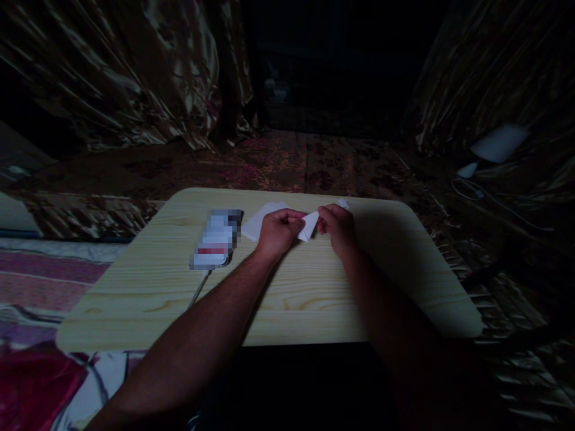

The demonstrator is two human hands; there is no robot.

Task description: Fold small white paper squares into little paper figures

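Observation:
A small folded piece of white paper (pixel 308 228) is held between my two hands above the table, its visible part tapering to a point at the upper right. My left hand (pixel 277 230) pinches its left side between thumb and fingers. At the upper right corner, the fingertips of my right hand (pixel 336 224) are closed on the same paper. Behind my left hand lie some white paper sheets (pixel 257 221). A small crumpled white scrap (pixel 344 203) sits just beyond my right hand.
On the pale wooden table (pixel 296 299), a phone (pixel 215 239) with a blurred-out screen lies left of my hands, a cable (pixel 199 289) running from it towards me. A white lamp (pixel 501 143) stands at the far right. Patterned curtains (pixel 179 72) hang behind a cloth-covered ledge (pixel 269 158).

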